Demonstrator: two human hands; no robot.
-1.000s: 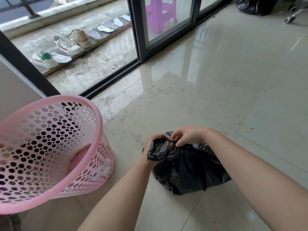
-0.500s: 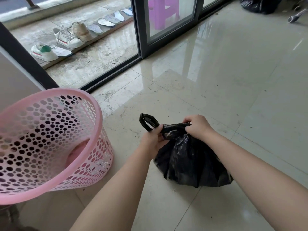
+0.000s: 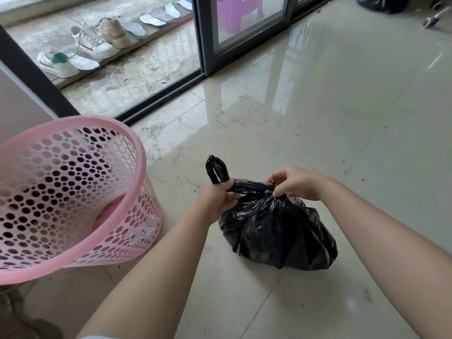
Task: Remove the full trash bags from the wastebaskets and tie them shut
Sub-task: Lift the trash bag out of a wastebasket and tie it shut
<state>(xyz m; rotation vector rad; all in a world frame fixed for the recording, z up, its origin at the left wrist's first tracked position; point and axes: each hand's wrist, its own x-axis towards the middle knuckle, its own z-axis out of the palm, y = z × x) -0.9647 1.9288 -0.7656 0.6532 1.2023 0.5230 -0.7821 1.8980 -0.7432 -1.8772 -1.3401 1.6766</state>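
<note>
A full black trash bag [image 3: 278,233] sits on the tiled floor in front of me. Its top is twisted into a rope. My left hand [image 3: 220,196] grips that twisted end, and a black loop of it sticks up above my fist. My right hand [image 3: 296,183] pinches the bag's neck at the knot, just right of the left hand. A pink perforated wastebasket [image 3: 73,192] stands to the left, with no bag in it.
A sliding glass door with a dark frame [image 3: 205,37] runs across the back, its track on the floor. Beyond it lie sneakers [image 3: 93,42] and insoles. Another black bag [image 3: 381,2] sits at the far right top, near a chair leg.
My hands moved apart from the bag's top. The left hand drew the twisted end out to the left into a loop, while the right hand stayed pinched at the neck.
</note>
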